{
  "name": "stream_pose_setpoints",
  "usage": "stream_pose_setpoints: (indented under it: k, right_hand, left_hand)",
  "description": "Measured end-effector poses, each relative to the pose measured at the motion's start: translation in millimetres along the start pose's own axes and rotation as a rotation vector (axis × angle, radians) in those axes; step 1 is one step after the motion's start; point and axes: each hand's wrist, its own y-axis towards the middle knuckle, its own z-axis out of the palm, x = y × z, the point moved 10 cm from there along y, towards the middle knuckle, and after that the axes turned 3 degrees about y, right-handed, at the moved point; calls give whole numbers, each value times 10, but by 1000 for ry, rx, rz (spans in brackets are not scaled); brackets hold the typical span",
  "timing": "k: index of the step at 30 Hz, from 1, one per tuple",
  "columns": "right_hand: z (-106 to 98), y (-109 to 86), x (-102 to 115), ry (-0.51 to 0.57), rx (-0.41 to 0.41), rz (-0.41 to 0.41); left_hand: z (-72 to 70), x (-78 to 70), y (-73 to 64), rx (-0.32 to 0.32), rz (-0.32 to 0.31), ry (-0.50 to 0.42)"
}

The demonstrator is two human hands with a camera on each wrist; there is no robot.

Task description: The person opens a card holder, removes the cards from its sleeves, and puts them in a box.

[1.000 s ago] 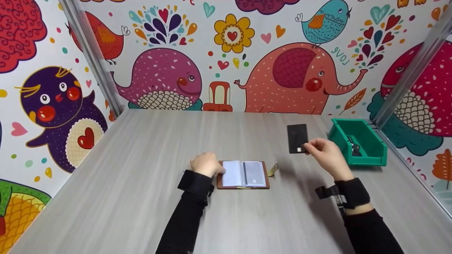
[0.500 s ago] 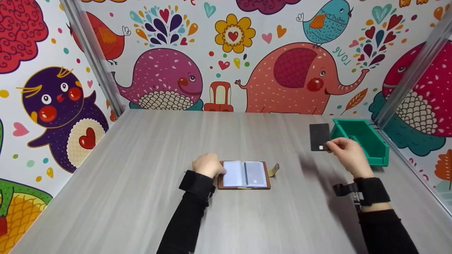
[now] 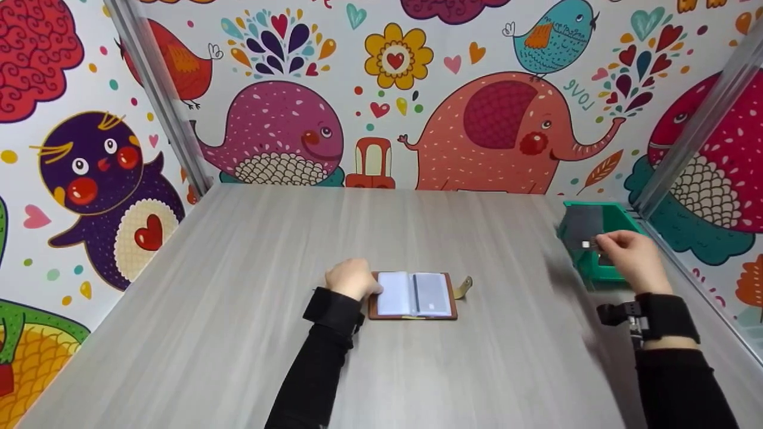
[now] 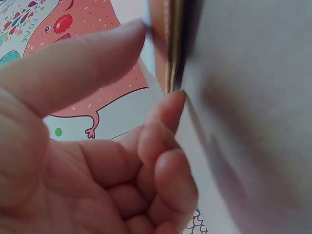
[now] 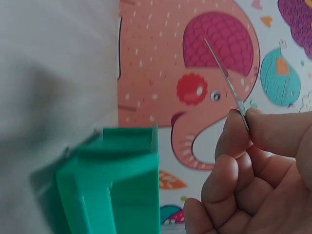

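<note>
An open card holder (image 3: pixel 413 295) with a brown cover and clear plastic sleeves lies flat on the table, a dark card showing in its right sleeve. My left hand (image 3: pixel 350 279) pinches the cover's left edge; in the left wrist view the thumb is on the inner face and a fingertip at the brown cover's edge (image 4: pixel 169 48). Between thumb and forefinger, my right hand (image 3: pixel 635 257) holds a black card (image 3: pixel 584 225) with a pale chip. In the right wrist view the card (image 5: pixel 223 73) appears edge-on. From the head view, it overlaps the green bin (image 3: pixel 633 215).
The green bin stands at the table's right side, with dark contents partly hidden by the hand and card. A clasp strap (image 3: pixel 463 288) sticks out from the holder's right edge. Printed wall panels (image 3: pixel 381 107) and metal posts (image 3: pixel 685 119) bound the table (image 3: pixel 268 238).
My right hand has carried the black card to the right, from above the table to in front of the green bin. The left hand and the card holder stay in place.
</note>
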Motion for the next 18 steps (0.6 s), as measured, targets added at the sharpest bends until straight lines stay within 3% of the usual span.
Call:
stream_pose_setpoints:
  k: [18]
  right_hand:
    - [-342, 75, -380, -94, -47, 88]
  left_hand:
    - [11, 11, 4, 14, -14, 4]
